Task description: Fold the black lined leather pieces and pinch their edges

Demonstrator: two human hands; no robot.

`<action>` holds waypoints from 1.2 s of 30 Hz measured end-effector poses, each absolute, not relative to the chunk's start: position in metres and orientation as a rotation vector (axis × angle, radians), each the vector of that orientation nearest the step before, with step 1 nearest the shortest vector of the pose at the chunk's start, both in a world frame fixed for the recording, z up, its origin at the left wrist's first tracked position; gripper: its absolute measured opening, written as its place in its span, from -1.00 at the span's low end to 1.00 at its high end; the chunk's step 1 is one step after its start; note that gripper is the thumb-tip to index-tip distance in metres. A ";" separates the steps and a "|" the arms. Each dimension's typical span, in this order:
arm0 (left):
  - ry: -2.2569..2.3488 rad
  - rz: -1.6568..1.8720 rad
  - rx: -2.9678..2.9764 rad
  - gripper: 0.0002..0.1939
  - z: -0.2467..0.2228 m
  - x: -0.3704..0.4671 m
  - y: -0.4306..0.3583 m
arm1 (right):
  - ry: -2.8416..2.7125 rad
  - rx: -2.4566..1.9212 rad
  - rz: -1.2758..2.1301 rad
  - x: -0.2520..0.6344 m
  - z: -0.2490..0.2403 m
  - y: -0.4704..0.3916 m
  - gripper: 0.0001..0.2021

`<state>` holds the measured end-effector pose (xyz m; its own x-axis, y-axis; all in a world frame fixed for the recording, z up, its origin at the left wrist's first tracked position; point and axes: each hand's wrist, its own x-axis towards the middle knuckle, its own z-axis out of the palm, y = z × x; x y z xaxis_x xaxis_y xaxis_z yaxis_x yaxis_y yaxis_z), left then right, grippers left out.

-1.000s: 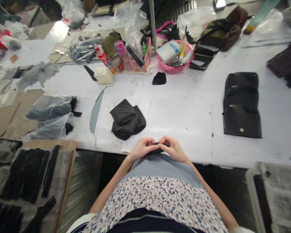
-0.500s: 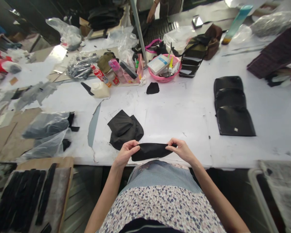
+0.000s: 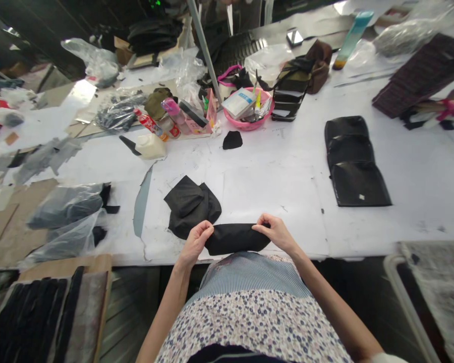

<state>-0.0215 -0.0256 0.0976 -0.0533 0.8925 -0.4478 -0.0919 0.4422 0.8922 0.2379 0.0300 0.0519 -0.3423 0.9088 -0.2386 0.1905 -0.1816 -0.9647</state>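
Observation:
A flat black fabric piece (image 3: 234, 238) lies stretched at the near edge of the white table (image 3: 280, 176). My left hand (image 3: 196, 241) pinches its left end and my right hand (image 3: 274, 233) pinches its right end. Just behind my left hand sits a small heap of black fabric pieces (image 3: 191, 205).
A row of black leather pieces (image 3: 351, 161) lies to the right. At the back stand a pink bowl (image 3: 247, 113) of tools, a white glue bottle (image 3: 148, 147), a small black scrap (image 3: 232, 140) and plastic bags (image 3: 66, 212). Black strips (image 3: 30, 312) rest on a low board at left.
My hands were close together on a bunched black piece; they moved apart and drew it out flat. Since half a second ago it has settled lower onto the table edge.

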 end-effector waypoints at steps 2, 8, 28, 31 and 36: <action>1.391 0.986 0.758 -0.73 0.099 -0.022 -0.026 | -1.316 -1.261 1.644 0.236 0.049 0.030 -0.73; 1.367 1.061 0.656 -0.73 0.098 -0.019 -0.027 | -0.918 -1.283 1.816 0.224 0.039 0.017 -0.60; 1.400 1.207 0.567 -0.71 0.082 -0.005 -0.037 | -0.575 -1.365 1.620 0.208 0.035 0.020 -0.50; 1.392 1.193 0.589 -0.70 0.075 -0.004 -0.040 | -0.578 -1.381 1.603 0.210 0.033 0.021 -0.51; 1.409 0.962 0.756 -0.74 0.068 -0.021 -0.038 | -0.743 -1.442 1.510 0.214 0.033 0.025 -0.50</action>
<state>-0.0214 -0.0378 0.0683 -0.0788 0.8882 -0.4527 -0.0982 0.4450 0.8901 0.2144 0.0248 0.0326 0.0762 0.8938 -0.4419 -0.1949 -0.4212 -0.8858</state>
